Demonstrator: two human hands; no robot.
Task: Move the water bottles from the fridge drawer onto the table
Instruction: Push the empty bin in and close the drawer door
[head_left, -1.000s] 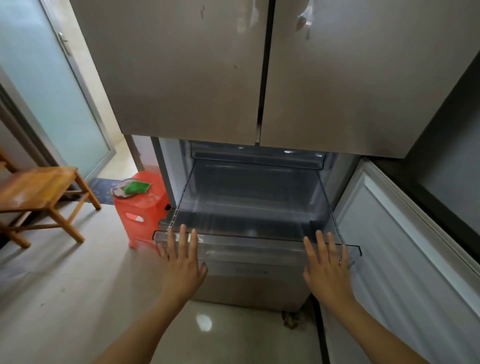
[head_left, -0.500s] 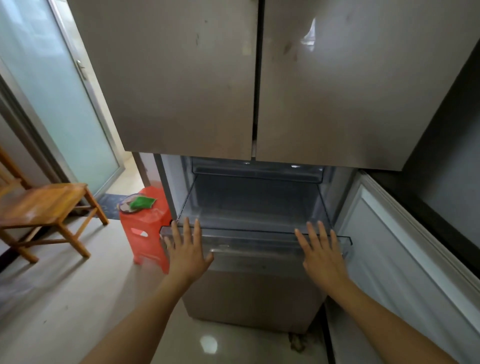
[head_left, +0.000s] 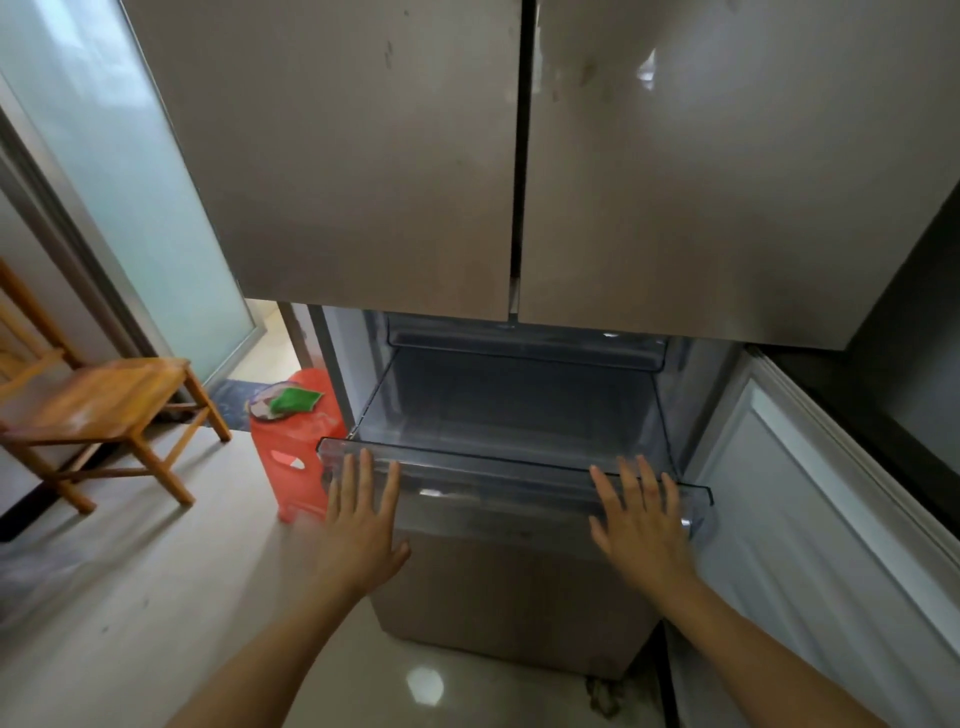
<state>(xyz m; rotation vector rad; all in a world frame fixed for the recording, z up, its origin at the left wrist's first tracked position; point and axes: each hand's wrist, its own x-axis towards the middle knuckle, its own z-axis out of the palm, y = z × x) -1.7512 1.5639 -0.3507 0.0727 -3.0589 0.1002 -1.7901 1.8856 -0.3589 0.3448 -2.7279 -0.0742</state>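
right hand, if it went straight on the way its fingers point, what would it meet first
The clear front lip of the fridge drawer. The right hand points its straight fingers up at it and looks to be touching or just short of it; depth is unclear.

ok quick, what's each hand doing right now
left hand: open, fingers straight, flat on the front of the drawer, holding nothing.
right hand: open, fingers straight, flat on the drawer front, holding nothing.

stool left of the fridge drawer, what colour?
Orange-red. The small plastic stool shows best in the head view, the only view here.
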